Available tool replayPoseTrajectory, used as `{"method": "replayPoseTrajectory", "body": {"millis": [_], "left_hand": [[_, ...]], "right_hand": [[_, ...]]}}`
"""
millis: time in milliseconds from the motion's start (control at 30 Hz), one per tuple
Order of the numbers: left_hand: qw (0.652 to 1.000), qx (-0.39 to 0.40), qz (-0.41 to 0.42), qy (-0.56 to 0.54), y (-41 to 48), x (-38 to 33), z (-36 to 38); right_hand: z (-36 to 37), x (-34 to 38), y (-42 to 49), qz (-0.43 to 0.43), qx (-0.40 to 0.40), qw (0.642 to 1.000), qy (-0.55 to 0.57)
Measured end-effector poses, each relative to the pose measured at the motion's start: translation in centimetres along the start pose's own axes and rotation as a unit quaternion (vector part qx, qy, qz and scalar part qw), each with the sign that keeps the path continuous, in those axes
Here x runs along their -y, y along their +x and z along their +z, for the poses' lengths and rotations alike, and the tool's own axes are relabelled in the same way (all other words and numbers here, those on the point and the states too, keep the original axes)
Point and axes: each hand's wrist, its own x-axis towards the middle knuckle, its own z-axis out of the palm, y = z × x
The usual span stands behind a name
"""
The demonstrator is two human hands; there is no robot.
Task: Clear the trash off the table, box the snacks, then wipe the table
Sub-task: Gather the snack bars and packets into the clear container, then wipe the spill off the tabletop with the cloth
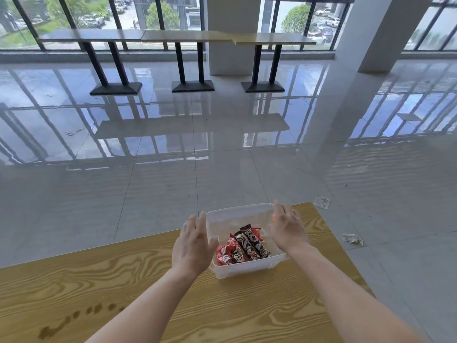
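A clear plastic box (243, 269) stands on the wood-grain table (153, 276) near its far right corner. Inside lie several snack packets (243, 245), red ones and dark brown ones. My left hand (191, 240) is beside the box's left wall, fingers apart, its thumb at the wall. My right hand (288, 226) is at the box's right wall, fingers spread, holding nothing. Whether either palm presses the box I cannot tell.
Dark wet spots (79, 318) streak the table at the lower left. Two crumpled clear wrappers (321, 202) (352, 238) lie on the tiled floor right of the table. Long tables (178, 37) stand by the far windows, and a white pillar (371, 33) rises at right.
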Motion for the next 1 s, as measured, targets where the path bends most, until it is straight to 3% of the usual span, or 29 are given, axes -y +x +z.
{"method": "replayPoseTrajectory", "body": {"millis": [400, 1000], "left_hand": [[0.986, -0.057, 0.021, 0.156, -7.0, 5.8, -6.2], [0.977, -0.118, -0.062, 0.168, -24.2, 23.0, -19.5]], "right_hand": [[0.1, 8.1, -5.5, -0.158, -0.058, 0.986, -0.005], [6.0, 30.1, -19.2, -0.303, -0.032, 0.952, 0.009]]}}
